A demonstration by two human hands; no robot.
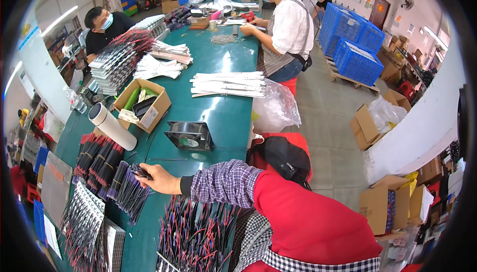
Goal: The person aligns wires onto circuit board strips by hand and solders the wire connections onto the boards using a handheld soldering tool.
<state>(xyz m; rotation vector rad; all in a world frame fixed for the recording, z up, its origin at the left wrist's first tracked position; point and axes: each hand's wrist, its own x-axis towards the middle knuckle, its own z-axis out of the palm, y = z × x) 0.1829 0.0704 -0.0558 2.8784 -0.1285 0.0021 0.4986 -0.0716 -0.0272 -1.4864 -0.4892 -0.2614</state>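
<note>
My right hand [162, 179] reaches left across the green table, its fingers closed around something small and dark that I cannot make out. Directly beside and below the fingers lie bundles of black and purple wires [133, 197]. Further left are more wire bundles with red ends [102, 160]. A thick spread of loose black, red and purple wires [194, 234] lies close to my body, below my forearm. At the lower left sits a stack of white strips with wires attached [84, 222]. My left hand is not in view.
On the green table [226, 115] stand a black fan [189, 136], a white bottle [113, 128] and a cardboard box of small items [161, 105]. White strips [228, 84] lie beyond. Two co-workers [293, 28] [110, 26] sit farther along. A black bag [284, 157] rests on a red stool.
</note>
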